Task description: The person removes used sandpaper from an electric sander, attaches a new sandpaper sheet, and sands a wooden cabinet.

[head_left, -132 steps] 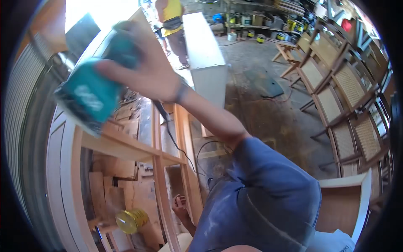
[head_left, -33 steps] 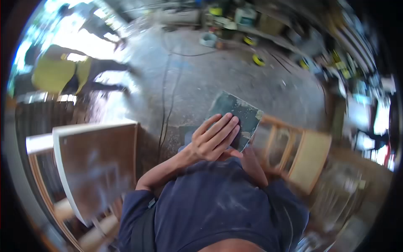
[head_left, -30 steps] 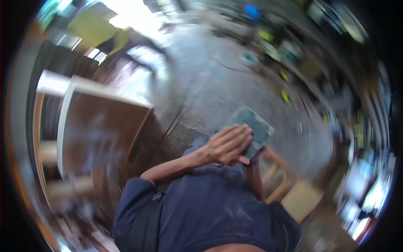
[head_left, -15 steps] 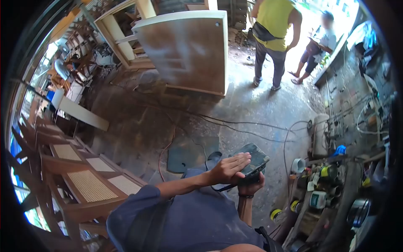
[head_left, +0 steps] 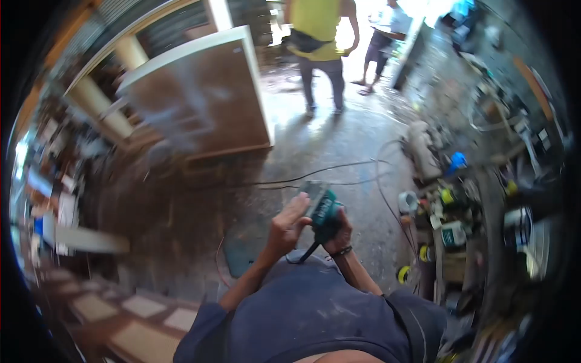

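Observation:
A teal power sander (head_left: 328, 213) is in front of my chest, turned on its side, its flat pad facing left. My right hand (head_left: 340, 234), with a dark band at the wrist, is wrapped round the body from the right. My left hand (head_left: 289, 225) is against the pad side, fingers together and thumb near the lower edge. A black cord (head_left: 308, 253) runs from the sander down toward my shirt.
A brown panel with white edges (head_left: 203, 97) stands at upper left. A person in a yellow top (head_left: 316, 30) and another person (head_left: 387, 27) are beyond. Cables (head_left: 315, 175) cross the floor. Cans (head_left: 452, 233) line the right; woven-panel chairs (head_left: 142, 339) are at lower left.
My right hand earlier held the sander over a wooden frame, then my left hand lay on its upturned pad. Now the sander is turned sideways, showing its teal body. The view has swung round.

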`<act>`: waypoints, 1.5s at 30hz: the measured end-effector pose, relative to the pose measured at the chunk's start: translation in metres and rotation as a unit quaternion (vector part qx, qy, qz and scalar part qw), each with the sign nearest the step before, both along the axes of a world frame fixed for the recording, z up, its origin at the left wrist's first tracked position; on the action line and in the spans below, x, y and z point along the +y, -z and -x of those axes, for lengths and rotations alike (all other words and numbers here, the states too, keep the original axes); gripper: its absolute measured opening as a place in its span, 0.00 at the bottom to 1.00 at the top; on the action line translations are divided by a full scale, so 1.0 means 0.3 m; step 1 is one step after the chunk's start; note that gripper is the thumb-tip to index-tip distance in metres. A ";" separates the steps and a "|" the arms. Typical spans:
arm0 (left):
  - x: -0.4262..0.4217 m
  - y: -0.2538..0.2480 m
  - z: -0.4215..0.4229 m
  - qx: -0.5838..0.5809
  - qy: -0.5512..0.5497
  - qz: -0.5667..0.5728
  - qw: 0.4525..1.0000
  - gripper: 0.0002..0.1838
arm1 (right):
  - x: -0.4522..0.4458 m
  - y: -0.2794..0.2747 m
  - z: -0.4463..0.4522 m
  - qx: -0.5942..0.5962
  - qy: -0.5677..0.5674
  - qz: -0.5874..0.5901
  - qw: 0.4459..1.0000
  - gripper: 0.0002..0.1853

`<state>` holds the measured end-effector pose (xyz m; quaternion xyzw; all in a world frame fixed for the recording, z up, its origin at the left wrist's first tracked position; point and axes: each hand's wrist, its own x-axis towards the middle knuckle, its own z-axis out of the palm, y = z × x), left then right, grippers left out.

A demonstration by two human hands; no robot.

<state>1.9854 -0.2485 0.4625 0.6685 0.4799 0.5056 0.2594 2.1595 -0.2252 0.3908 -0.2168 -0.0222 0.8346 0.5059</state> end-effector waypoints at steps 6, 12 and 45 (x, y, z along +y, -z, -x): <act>0.101 0.015 0.095 -0.083 0.089 0.082 0.989 0.22 | 0.041 0.015 0.041 -0.029 0.035 0.003 0.999 0.22; 0.176 0.055 0.040 -0.190 0.094 0.154 0.965 0.20 | 0.026 -0.012 0.052 -0.066 0.128 -0.003 0.990 0.20; 0.183 -0.005 -1.029 -0.121 0.346 0.063 0.928 0.12 | -0.245 0.029 -0.924 0.005 0.361 -0.017 0.933 0.19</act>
